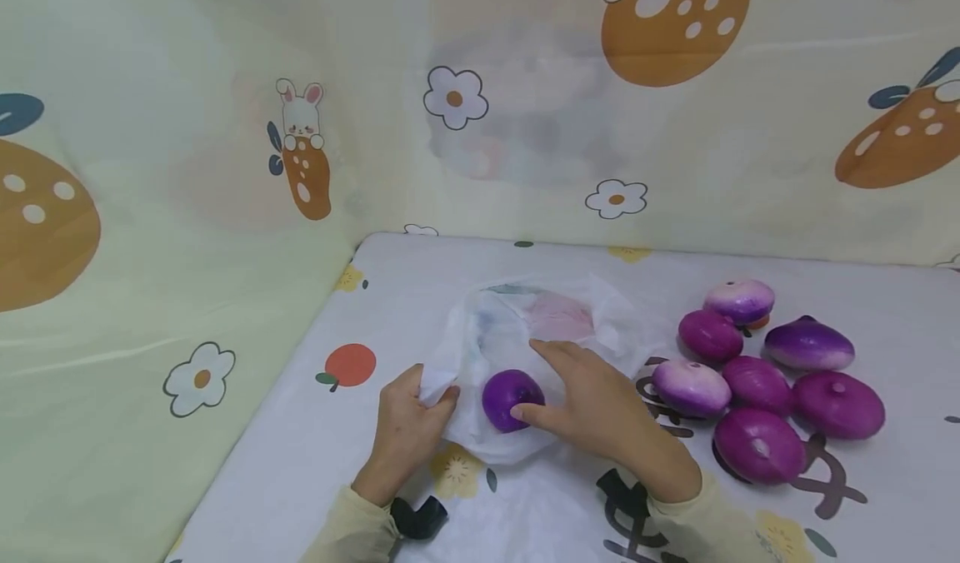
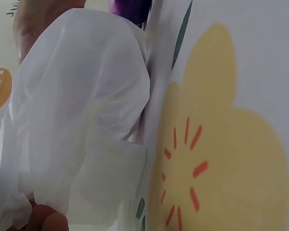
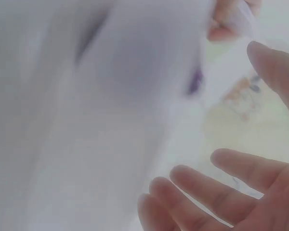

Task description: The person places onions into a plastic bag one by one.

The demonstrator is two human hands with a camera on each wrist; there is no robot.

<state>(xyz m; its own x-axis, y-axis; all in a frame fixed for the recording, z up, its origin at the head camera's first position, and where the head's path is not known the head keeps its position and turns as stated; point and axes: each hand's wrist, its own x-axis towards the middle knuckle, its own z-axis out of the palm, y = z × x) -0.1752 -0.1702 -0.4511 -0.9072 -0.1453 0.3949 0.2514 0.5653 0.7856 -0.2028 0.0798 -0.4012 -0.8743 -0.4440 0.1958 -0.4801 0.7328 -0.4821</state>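
A thin white plastic bag [image 1: 480,330] lies spread on the table with its mouth toward me. My left hand [image 1: 408,430] pinches the bag's left edge between thumb and fingers. One round purple onion [image 1: 504,398] sits at the bag's near part. My right hand [image 1: 600,396] is beside it, fingers spread and extended over the bag, its thumb overlapping the onion in the head view. In the right wrist view the same hand [image 3: 231,192] has loose, parted fingers with nothing between them. Bag film [image 2: 86,96] fills much of the left wrist view.
Several purple onions [image 1: 757,384] are clustered on the table to the right, some with pale tops. The white patterned tablecloth [image 1: 277,480] covers the table. A printed curtain [image 1: 525,155] rises behind, and another side of it [image 1: 150,238] borders the left.
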